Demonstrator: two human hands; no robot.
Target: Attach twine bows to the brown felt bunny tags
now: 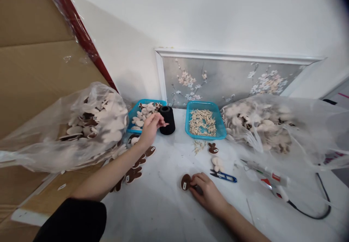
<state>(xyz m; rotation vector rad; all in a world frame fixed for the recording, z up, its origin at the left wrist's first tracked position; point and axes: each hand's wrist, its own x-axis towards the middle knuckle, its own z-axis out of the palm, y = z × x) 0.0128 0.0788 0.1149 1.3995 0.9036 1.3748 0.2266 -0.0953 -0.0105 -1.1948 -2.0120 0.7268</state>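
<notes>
Marble tabletop (152,213) holds a black thread cone (167,120) (between blue trays (218,125)).

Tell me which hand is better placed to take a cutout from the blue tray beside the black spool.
Left, probably. The left hand is at the blue tray of cream rabbit cutouts, its fingers free, while the right hand sits lower, farther away, gripping a brown cutout.

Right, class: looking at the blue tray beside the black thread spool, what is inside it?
The blue tray holds a heap of beige and brown bunny-shaped pieces. The left hand and black thread spool cover its near edge and corner, so anything there cannot be seen.
</notes>
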